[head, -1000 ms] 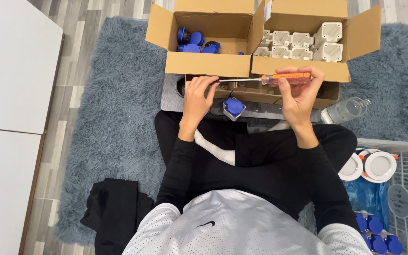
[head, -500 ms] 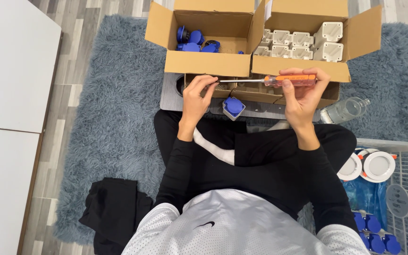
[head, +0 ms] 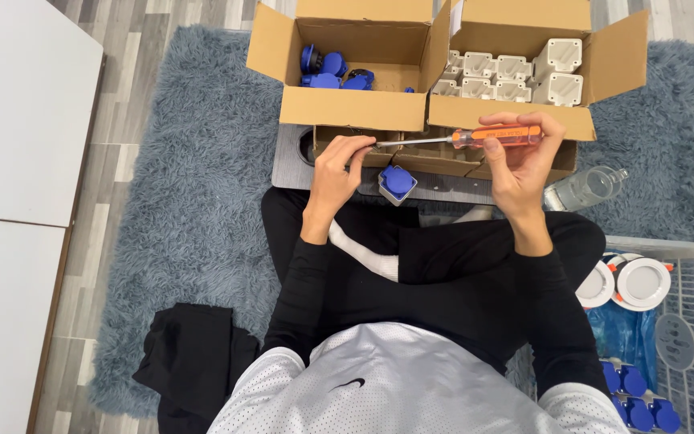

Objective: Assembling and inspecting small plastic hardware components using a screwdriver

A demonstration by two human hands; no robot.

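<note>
With the right hand wrapped around the orange-handled screwdriver and the left hand pinching its tip above the rug's far edge, the blade could slip and jab those closed fingers.

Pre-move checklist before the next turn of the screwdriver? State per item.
1. Right hand grips the orange handle of the screwdriver: ok.
2. Left hand pinches at the shaft tip: ok.
3. Tip seated in a screw: cannot tell, fingers hide it.
4. What the left hand holds: cannot tell, too small.
5. Blue-and-white part lies free on the board by the left hand, not held: ok.
6. Boxes open and in front: blue parts box, white parts box: ok.
</note>
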